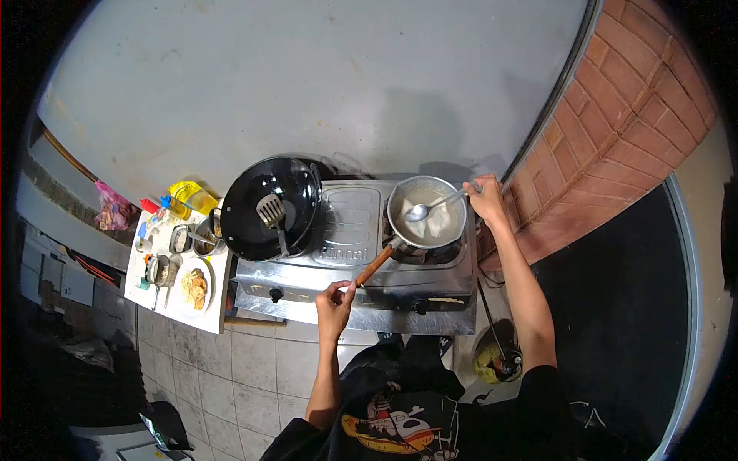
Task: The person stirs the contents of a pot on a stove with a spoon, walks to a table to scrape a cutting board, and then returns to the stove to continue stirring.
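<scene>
A saucepan [427,182] with pale, whitish liquid in it stands on the right burner of the gas stove [346,207]. My left hand [334,309] pinches the end of its wooden handle, fingers closed. In my right hand [485,198] is the handle of a metal spoon [417,213], whose bowl lies over the liquid inside the pan. On the left burner sits a black wok [250,192], with a slotted spatula [270,211] resting in it.
Left of the stove, a white table [207,319] bears a plate of food [192,286], small bowls, bottles and a yellow pouch [194,196]. A grey wall [307,84] rises behind the stove; a brick pillar [607,131] stands at right. A bucket [488,365] is on the floor.
</scene>
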The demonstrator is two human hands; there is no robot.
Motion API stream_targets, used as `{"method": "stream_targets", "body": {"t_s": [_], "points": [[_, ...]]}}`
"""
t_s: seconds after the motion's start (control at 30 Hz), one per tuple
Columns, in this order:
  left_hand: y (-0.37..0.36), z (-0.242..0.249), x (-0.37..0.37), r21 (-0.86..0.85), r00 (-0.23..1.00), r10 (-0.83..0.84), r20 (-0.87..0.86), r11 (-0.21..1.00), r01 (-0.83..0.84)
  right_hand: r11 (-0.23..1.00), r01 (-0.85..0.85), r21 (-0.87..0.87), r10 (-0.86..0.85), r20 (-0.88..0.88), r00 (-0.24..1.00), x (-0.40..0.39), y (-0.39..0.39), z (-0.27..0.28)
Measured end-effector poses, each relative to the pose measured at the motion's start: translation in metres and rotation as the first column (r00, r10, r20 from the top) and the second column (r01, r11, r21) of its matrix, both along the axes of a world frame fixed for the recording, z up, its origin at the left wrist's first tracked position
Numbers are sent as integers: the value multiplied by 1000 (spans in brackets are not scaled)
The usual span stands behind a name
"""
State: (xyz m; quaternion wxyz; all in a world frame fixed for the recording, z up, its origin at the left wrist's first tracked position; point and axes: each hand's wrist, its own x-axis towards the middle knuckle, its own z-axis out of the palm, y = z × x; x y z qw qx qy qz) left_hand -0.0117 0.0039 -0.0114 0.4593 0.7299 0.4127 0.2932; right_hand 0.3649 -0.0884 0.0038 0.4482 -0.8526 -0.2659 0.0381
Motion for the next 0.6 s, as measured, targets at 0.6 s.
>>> {"method": "stream_targets", "body": {"t_s": [0.6], "points": [[-3, 2, -1, 4, 1000, 4, 6, 1000, -4, 992, 123, -14, -123, 17, 992, -10, 4, 3]]}}
